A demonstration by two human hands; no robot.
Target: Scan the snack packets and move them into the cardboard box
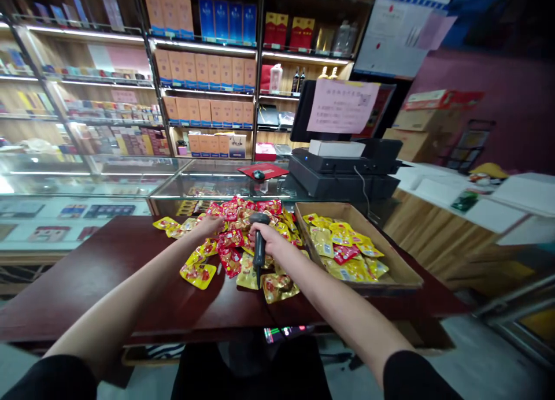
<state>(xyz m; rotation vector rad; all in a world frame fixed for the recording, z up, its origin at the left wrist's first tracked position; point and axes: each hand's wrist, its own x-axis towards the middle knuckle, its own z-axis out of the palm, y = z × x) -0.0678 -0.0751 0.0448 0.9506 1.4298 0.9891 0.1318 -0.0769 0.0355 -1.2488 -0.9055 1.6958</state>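
Observation:
My right hand (265,238) is wrapped around the handle of a dark barcode scanner (259,250), held over a heap of snack packets. The scanner's head points away from me, and its cord hangs from the handle. My left hand (212,224) is at the left side of the heap, its fingers closed at a red snack packet (229,210) and partly lost among the others. Red, yellow and gold packets overlap in the pile. A yellow packet (198,275) lies at the near left, and a gold packet (280,287) lies near the table's front edge.
An open cardboard box (410,280) with yellow packets and a red one stands to the right on the dark red table (108,273). Behind are a glass counter, a mouse (259,174) on a red mat, and a monitor (303,114). A lit phone (286,333) is below the table edge.

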